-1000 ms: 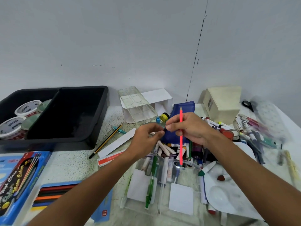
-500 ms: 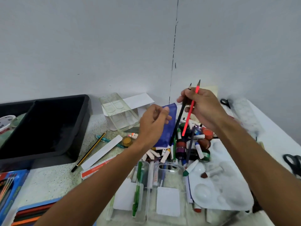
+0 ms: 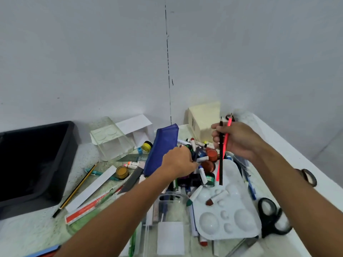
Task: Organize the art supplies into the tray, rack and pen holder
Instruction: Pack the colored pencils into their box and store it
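Note:
My right hand (image 3: 236,140) holds a black pencil (image 3: 220,169) and a neon pink pencil (image 3: 220,173) together, upright above the white paint palette (image 3: 228,216). My left hand (image 3: 178,164) reaches into the heap of markers and paint pots (image 3: 203,164), its fingers curled round a dark pen (image 3: 196,154). A blue pouch (image 3: 161,149) leans just left of that hand. The black tray (image 3: 46,164) sits at the far left. A clear pen holder (image 3: 111,140) lies on its side by the wall. A clear compartment organiser (image 3: 167,219) holding pens is at the bottom centre.
Black scissors (image 3: 271,219) lie right of the palette, and a tape roll (image 3: 308,177) beyond my right forearm. A cream box (image 3: 204,117) stands in the corner. A yellow-and-black pencil (image 3: 74,190), a white strip (image 3: 92,188), a ruler and an orange paint pot (image 3: 122,172) lie between tray and heap.
My left hand let go of the blue pouch and dropped into the marker heap. My right hand moved right with both pencils. The view shifted to the right.

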Demonstrator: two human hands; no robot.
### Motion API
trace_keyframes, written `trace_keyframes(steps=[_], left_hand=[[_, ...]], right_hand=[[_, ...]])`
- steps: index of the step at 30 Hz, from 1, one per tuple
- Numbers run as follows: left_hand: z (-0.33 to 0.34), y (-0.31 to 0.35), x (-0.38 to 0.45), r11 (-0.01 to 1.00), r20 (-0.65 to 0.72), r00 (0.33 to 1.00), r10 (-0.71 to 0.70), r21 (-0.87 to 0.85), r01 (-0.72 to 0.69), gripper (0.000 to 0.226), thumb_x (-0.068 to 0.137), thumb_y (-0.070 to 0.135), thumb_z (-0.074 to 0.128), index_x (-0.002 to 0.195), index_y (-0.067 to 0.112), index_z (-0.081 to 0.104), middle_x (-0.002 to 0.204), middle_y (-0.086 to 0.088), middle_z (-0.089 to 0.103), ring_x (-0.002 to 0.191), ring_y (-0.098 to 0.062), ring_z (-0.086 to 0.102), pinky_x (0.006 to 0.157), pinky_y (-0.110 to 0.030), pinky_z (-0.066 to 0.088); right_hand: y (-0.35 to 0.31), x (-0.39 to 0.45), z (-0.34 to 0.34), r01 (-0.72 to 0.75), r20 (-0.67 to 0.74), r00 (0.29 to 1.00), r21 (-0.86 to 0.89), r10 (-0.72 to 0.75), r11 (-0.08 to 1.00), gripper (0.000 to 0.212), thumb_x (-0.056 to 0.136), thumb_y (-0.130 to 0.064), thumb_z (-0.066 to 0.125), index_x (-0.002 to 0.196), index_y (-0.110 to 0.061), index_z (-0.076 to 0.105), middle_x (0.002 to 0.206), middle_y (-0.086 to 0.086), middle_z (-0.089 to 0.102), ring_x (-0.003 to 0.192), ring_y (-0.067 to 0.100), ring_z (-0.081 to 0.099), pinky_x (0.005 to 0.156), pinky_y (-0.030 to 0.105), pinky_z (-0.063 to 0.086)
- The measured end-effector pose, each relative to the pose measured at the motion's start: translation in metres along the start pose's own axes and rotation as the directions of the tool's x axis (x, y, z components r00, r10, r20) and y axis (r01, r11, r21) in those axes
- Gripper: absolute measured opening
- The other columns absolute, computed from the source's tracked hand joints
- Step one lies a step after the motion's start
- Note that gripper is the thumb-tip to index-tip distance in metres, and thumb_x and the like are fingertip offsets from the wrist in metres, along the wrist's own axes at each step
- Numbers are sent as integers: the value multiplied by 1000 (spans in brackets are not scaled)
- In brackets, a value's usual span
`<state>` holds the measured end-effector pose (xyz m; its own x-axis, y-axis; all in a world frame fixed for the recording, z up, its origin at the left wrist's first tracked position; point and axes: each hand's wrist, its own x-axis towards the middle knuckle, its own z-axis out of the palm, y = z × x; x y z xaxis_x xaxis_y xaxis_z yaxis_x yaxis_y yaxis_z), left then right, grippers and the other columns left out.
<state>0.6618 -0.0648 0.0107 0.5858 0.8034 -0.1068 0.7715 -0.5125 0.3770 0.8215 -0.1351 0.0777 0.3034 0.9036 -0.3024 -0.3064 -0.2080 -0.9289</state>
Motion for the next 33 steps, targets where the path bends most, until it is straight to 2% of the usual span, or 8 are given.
trace_keyframes(steps=[3,8,14,20,23,26,29,33], left_hand=[[0,2,0,997,-49,999,-21,-76,17,22,84,31,63,77,12,70,78,-4,69,75,-25,64,72,-39,56],[-19,2,-1,894,-227,974,-12,-440,-92,29,86,24,66,64,6,67,48,2,54,47,-11,47,56,-32,47],[-37,12,-2,861,-191,980,54,-488,-143,29,88,21,67,69,0,67,37,16,45,39,-2,41,49,-15,32],[-42,8,-1,827,-148,981,123,-531,-184,29,85,21,67,66,0,66,42,11,42,42,-4,35,50,-17,32],[-42,-9,2,851,-181,971,155,-475,-224,32,75,33,57,61,4,61,51,8,47,51,-6,40,57,-26,36],[-32,-35,3,966,-152,960,234,-80,-248,23,79,38,57,79,20,71,99,2,63,99,-15,49,86,-40,42],[-20,-49,2,960,3,984,177,221,-173,20,87,36,60,100,27,73,150,-6,33,138,-26,19,107,-48,26],[-13,-43,5,966,-16,999,44,255,-39,26,90,42,58,108,28,71,161,-8,4,146,-32,-6,113,-57,10]], right_hand=[[10,1,-3,-73,24,997,-6,73,997,15,99,0,40,95,-1,55,71,12,59,62,23,61,58,37,58],[15,9,3,-58,-35,998,-77,56,995,14,98,-1,45,107,3,55,90,20,61,82,38,66,72,47,57],[13,21,22,-37,68,997,142,27,989,15,99,-1,43,95,4,56,85,21,69,75,30,70,66,42,60],[10,29,33,10,36,999,21,-11,1000,12,96,-1,49,93,0,61,78,13,66,66,21,66,48,27,54],[0,32,29,-21,80,997,41,18,999,14,98,1,44,93,2,57,75,14,62,64,23,65,56,36,60],[-7,36,18,-29,71,997,96,22,995,15,98,3,42,90,3,55,75,16,61,68,28,65,66,43,60],[-7,39,12,-49,73,996,101,41,994,15,97,4,43,91,4,56,77,17,63,73,30,66,69,45,60],[0,43,12,-82,114,991,94,71,992,16,98,2,42,91,2,57,78,16,62,74,29,67,76,45,58]])
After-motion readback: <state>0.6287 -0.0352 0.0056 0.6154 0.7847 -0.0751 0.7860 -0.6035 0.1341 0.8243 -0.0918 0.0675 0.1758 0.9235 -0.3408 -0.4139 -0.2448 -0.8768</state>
